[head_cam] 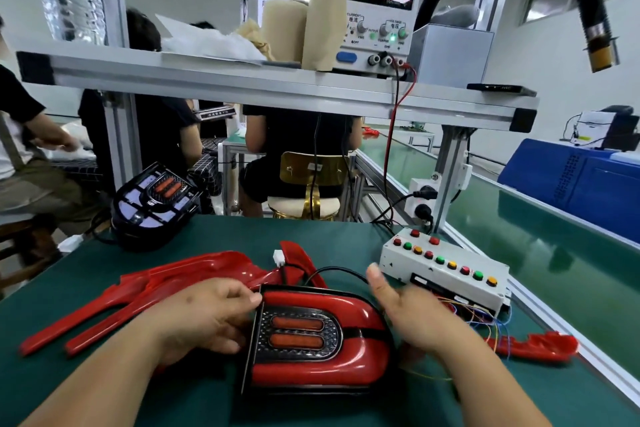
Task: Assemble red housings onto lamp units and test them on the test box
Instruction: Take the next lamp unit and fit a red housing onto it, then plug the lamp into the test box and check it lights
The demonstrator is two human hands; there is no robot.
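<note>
One lamp unit [313,362] | left hand [204,315] pinches it | right hand [412,315] seemingly relaxed

On the power supply [377,10] we read green "0.000" and labels "CURRENT", "VOLTAGE"; red digits are glare-obscured.

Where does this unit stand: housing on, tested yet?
Done: a red housing sits around the front lamp unit. In hand: the left hand grips its left edge; the right hand hovers open beside it. Left: the white connector lies loose, away from the test box; testing looks undone.
</note>
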